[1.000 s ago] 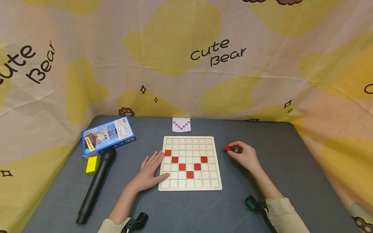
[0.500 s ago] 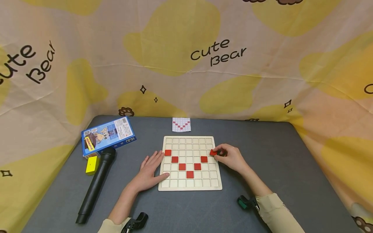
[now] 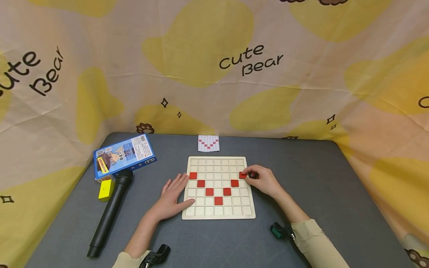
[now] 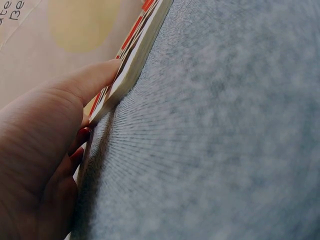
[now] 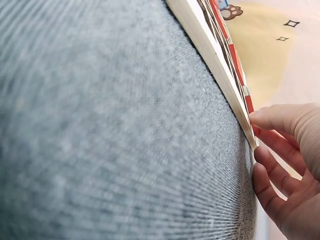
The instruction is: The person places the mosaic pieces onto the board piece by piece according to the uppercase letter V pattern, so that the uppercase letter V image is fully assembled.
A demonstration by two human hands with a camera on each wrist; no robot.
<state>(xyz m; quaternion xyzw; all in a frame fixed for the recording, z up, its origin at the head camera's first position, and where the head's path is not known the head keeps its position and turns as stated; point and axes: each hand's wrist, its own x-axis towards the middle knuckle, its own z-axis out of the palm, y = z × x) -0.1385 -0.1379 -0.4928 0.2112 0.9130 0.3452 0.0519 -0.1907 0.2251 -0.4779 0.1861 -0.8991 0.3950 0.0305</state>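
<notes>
A pale wooden grid board [image 3: 218, 216] lies flat on the grey table. Several red square tiles, among them one tile [image 3: 218, 201] near the bottom, sit in its cells in a V shape. At the board's right edge my right hand [image 3: 264, 180] holds another red tile [image 3: 242, 175] between thumb and forefinger, over the end cell of the third row; the fingers partly cover it. My left hand [image 3: 172, 199] rests with spread, straight fingers along the left edge, its thumb on the board. In the left wrist view that thumb [image 4: 95, 77] touches the board's rim.
Behind the board lies a small pattern card [image 3: 208, 143] with a red V. A blue box [image 3: 125, 154], a yellow block [image 3: 106, 190] and a black microphone-like stick [image 3: 108, 217] are at the left. A printed cloth [image 3: 214, 74] hangs behind the table.
My right hand has carried the red tile leftward from beside the board to its right edge, and the tile now lies lower over the end cell. My left hand has stayed still.
</notes>
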